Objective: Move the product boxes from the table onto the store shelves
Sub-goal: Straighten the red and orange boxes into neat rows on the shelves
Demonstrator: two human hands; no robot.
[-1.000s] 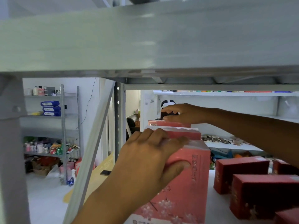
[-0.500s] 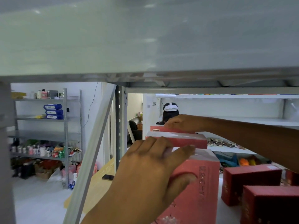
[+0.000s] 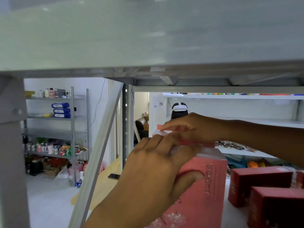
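Note:
A tall pink box (image 3: 204, 191) with blossom print stands on the white shelf board (image 3: 230, 216) under a low grey shelf. My left hand (image 3: 158, 163) is clamped over its near top corner, thumb on the side face. Behind it stand more pink boxes in a row; my right hand (image 3: 194, 129) reaches in from the right and grips the top of the second pink box (image 3: 197, 142). Dark red boxes (image 3: 258, 183) sit on the same shelf board at the right.
The grey shelf (image 3: 148, 38) above hangs close over my hands. A slanted brace and a perforated post (image 3: 125, 122) bound the left side. Beyond are stocked racks (image 3: 54, 129), a phone (image 3: 114, 176) on a wooden surface, and a person with a white headband (image 3: 179, 107).
My right hand has drawn back from the far boxes toward the near one and now blurs just above my left hand. The view has shifted down slightly.

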